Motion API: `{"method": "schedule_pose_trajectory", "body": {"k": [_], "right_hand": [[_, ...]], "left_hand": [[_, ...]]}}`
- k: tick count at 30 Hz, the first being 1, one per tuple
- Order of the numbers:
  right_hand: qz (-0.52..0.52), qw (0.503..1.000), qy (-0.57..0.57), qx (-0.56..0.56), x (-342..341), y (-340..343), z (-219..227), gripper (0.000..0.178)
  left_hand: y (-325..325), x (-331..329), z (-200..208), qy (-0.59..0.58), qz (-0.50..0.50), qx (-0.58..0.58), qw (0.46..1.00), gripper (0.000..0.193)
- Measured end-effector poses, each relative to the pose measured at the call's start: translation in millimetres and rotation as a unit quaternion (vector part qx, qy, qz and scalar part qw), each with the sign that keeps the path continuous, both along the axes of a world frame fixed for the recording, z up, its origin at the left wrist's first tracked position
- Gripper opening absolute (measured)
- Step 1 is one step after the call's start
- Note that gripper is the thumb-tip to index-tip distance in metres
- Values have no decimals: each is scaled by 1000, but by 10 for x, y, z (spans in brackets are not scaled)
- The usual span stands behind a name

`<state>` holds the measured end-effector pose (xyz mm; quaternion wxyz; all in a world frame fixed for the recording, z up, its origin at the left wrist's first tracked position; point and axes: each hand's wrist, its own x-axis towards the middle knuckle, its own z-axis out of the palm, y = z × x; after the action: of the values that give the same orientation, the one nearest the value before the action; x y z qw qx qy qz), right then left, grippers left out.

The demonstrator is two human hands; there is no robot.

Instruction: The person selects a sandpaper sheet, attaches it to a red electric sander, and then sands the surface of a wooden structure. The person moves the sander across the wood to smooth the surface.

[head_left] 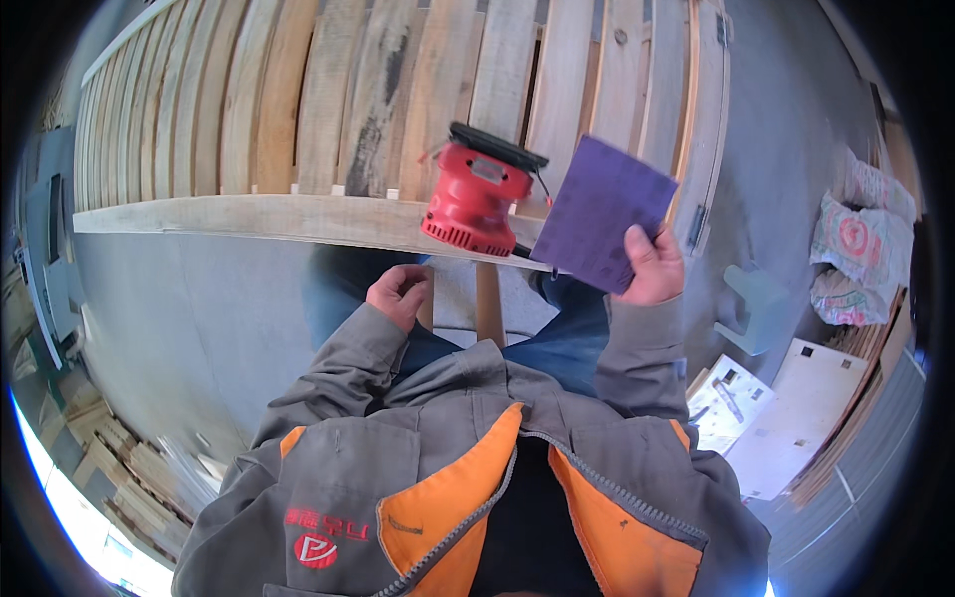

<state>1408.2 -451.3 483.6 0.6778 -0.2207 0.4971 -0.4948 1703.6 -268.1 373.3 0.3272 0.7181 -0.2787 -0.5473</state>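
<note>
Sheet of purple, square, thin material [604, 214] is gripped at its near right corner by the right hand [654, 267], thumb on top, fingers mostly hidden beneath. It is apart from the black pad of the red, round-bodied power sander [476, 194], which lies on its side on the slatted pale-wood worktop [279, 99], so fitting looks not yet done. One slat bears dark stains [383, 104], suggesting surface work is left. The left hand [400, 296] curls its fingers loosely near the edge; whether they pinch anything, I cannot tell.
</note>
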Motion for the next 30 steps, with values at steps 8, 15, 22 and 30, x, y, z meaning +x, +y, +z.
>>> {"method": "schedule_pose_trajectory", "body": {"k": [8, 15, 22, 30], "right_hand": [[-75, 997, -33, 11, -254, 919, -164, 28], [-12, 993, -113, -22, -142, 1480, -344, 20], [15, 996, -68, -56, 27, 1697, -356, 21], [39, 997, -31, -58, 80, 1889, -587, 16]], "left_hand": [[288, -208, -229, -27, -54, -124, 990, 26], [425, -345, 13, 47, -12, -172, 984, 26], [536, -97, 208, 100, 34, -237, 966, 26], [817, 163, -166, 125, 100, -198, 967, 27]]}}
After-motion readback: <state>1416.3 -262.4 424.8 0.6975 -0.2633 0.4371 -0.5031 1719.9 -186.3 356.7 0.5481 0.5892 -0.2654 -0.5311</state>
